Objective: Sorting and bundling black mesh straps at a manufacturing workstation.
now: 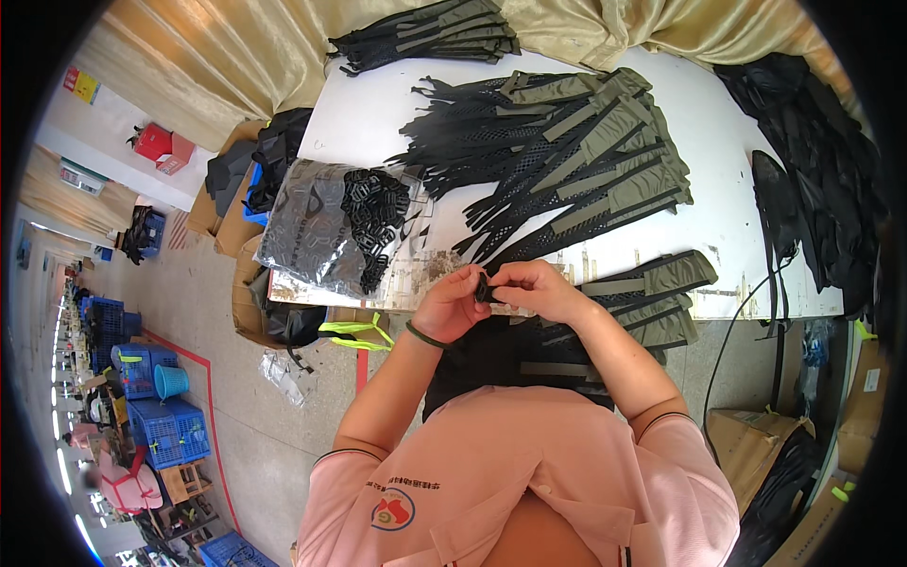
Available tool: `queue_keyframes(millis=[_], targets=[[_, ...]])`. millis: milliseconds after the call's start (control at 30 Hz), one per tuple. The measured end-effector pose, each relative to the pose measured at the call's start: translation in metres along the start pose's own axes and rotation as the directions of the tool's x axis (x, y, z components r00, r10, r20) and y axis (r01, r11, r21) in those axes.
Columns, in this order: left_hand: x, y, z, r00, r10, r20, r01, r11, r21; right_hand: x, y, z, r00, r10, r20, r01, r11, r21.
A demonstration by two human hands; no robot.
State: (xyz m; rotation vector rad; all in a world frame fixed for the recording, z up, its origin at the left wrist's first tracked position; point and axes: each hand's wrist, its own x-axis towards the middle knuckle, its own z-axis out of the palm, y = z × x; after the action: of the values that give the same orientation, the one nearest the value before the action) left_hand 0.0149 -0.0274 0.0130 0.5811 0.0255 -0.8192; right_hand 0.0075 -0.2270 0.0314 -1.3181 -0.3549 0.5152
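Observation:
My left hand (452, 302) and my right hand (540, 291) meet at the table's near edge, fingers pinched together on a small black piece (484, 287). It looks like a plastic buckle with some black webbing, though fingertips cover much of it. Left of my hands lies a clear plastic bag (307, 231) with a heap of black plastic buckles (371, 213). Beyond my hands, black mesh and olive fabric strap pieces (619, 142) are fanned out in a pile. More olive and black pieces (652, 283) lie beside my right forearm, hanging over the edge towards my lap.
Another bundle of strap pieces (435, 33) lies at the far side of the white table (704, 123). Black fabric gear (803, 180) is heaped at the right. Cardboard boxes (248, 307) stand left of the table; another box (751, 439) is at lower right. Blue crates (170, 430) line the left floor.

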Motion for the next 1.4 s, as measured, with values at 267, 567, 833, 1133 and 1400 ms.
queue_keyframes(millis=[267, 567, 833, 1133, 1400], targets=[[0.002, 0.002, 0.000, 0.983, 0.055, -0.174, -0.040, 0.996, 0.085, -0.001, -0.015, 0.008, 0.932, -0.359, -0.043, 0.268, 0.767, -0.584], [0.002, -0.008, 0.006, 0.978, 0.140, -0.153, -0.132, 0.989, 0.061, -0.006, -0.015, 0.028, 0.952, -0.106, -0.288, 0.043, 0.975, -0.218], [0.002, -0.009, 0.006, 0.977, 0.124, -0.176, -0.123, 0.992, 0.018, -0.009, -0.014, 0.014, 0.944, -0.299, -0.141, 0.163, 0.793, -0.587], [0.000, 0.000, 0.016, 0.970, 0.122, -0.211, -0.062, 0.962, 0.267, -0.008, -0.022, 0.017, 0.955, -0.220, -0.199, 0.109, 0.884, -0.454], [-0.003, -0.010, 0.030, 0.953, 0.201, -0.228, -0.190, 0.979, 0.069, -0.005, -0.022, 0.010, 0.860, -0.504, -0.083, 0.340, 0.687, -0.642]])
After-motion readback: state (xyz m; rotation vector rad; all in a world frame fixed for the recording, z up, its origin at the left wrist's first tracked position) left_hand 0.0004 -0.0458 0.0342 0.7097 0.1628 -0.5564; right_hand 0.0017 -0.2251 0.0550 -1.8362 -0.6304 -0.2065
